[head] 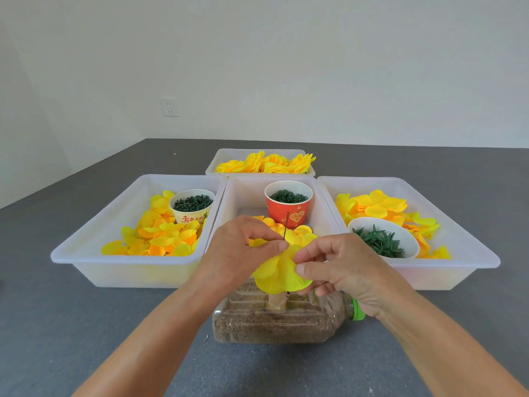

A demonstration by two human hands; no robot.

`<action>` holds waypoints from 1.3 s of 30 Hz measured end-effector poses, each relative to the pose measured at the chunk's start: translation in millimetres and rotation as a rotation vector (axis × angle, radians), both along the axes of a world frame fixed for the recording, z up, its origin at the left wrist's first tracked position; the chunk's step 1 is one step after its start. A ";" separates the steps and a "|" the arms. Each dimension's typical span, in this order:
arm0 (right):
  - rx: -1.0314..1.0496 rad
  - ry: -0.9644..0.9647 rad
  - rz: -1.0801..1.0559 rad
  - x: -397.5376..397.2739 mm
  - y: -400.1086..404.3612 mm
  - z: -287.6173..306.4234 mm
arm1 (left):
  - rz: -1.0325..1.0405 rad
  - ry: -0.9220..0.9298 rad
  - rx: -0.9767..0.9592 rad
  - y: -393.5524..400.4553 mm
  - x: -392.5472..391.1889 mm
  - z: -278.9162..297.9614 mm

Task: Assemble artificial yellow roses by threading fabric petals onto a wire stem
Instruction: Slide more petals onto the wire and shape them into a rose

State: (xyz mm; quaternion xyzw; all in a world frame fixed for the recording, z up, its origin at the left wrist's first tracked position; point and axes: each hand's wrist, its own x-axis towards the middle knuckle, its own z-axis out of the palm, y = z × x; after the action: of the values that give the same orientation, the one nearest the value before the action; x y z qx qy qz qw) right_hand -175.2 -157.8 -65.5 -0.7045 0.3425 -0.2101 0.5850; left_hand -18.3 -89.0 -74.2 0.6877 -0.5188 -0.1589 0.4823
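Threading another floppy yellow fabric petal [279,275] onto the thin dark wire stem [284,229], which pokes up just above it. My left hand [243,247] is pinching the petal's top edge right at the wire, and my right hand [332,265] pinches the petal's right side. The whole thing sits over a clear plastic bottle filled with brown grain [274,319] lying on the grey desk [57,325]. My worry: the fabric is soft, so if I tug unevenly it could bunch up or tear at the hole, or the wire might bend sideways.
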 end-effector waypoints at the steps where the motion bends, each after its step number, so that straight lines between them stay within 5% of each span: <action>1: 0.004 0.004 0.007 0.4 0.4 -0.4 | -0.005 0.013 -0.009 -0.2 0.2 -0.4; 18: -0.140 0.044 0.005 -0.9 -6.2 -3.5 | -0.067 0.158 0.009 -1.3 5.2 -11.2; 26: -0.286 -0.117 -0.082 11.2 -20.1 3.1 | -0.119 0.224 0.065 -4.3 7.0 -5.8; 39: -0.178 -0.164 -0.033 26.1 -21.3 -13.1 | -0.188 0.171 0.069 -7.4 11.2 -5.5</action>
State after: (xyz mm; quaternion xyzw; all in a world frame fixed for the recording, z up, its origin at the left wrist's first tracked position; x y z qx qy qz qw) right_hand -149.1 -179.1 -78.5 -0.7283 0.2851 -0.3063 0.5427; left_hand -7.1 -96.4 -79.6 0.6362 -0.5322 -0.2794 0.4836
